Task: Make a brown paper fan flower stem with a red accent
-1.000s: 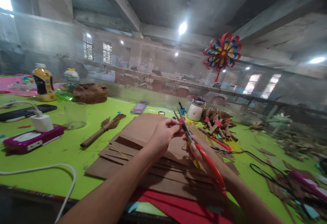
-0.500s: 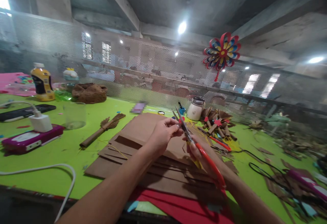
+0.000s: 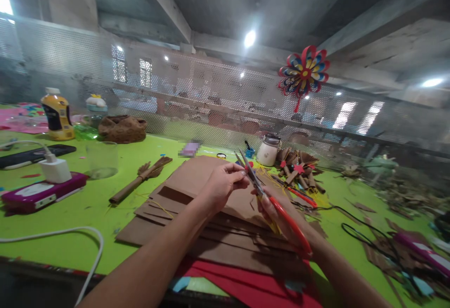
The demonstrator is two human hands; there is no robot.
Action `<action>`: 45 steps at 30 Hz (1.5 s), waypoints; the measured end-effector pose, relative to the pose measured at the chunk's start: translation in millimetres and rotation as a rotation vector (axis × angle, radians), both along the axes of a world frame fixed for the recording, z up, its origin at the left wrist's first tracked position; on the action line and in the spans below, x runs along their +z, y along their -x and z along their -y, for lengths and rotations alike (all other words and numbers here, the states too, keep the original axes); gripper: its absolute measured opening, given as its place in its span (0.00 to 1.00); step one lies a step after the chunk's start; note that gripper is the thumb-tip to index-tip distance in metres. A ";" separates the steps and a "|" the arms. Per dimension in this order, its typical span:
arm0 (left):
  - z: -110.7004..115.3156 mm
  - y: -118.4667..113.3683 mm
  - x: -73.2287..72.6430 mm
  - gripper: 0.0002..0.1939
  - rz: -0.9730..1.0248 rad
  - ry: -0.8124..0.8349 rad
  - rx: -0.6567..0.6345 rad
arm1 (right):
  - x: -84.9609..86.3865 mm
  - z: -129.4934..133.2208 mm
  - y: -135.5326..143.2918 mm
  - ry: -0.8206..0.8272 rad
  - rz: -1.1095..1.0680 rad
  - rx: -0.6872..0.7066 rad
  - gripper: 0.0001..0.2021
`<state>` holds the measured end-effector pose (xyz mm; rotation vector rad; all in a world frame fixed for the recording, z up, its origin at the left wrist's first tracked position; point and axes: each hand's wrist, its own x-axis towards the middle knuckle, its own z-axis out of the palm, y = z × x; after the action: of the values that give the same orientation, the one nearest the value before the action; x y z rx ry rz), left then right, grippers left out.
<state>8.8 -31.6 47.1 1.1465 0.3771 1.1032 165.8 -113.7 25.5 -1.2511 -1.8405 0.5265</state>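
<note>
My right hand is closed around red-handled scissors, whose metal blades point up and away, a little apart. Something yellow shows under the fingers of that hand; I cannot make out what it is. My left hand is pinched beside the blades, its fingertips close to them. Whatever lies between those fingertips is too small or hidden to name. Beneath both hands lies a stack of brown paper sheets, with a red sheet under its near edge. A rolled brown paper piece with a fringed end rests to the left.
A clear plastic cup, a purple power strip with a white charger, and a yellow bottle stand left. Farther back are a white jar and bundled brown paper pieces. Black cable and paper scraps lie right.
The scissor blades look slightly wider apart than before. Both hands stay almost in the same place, and the view has shifted very little.
</note>
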 end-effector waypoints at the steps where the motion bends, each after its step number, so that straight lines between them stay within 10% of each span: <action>1: 0.0 0.6 0.4 0.07 0.002 0.005 -0.009 | 0.4 0.2 -0.1 0.013 -0.006 0.010 0.19; 24: -9.2 9.1 1.4 0.05 -0.064 0.023 -0.102 | 11.0 6.1 -2.7 0.087 0.000 0.070 0.16; 34: -9.4 5.3 -4.6 0.09 -0.079 -0.033 -0.107 | 3.8 -11.4 -17.7 -0.169 0.130 -0.314 0.18; 45: -21.8 11.0 -1.2 0.05 -0.481 -0.156 0.298 | 14.8 -20.1 -69.4 -0.040 0.655 -0.418 0.19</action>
<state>-2.2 -9.8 45.9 1.5312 0.8708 1.1190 235.1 -93.6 40.3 -1.8676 -1.9895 -0.1785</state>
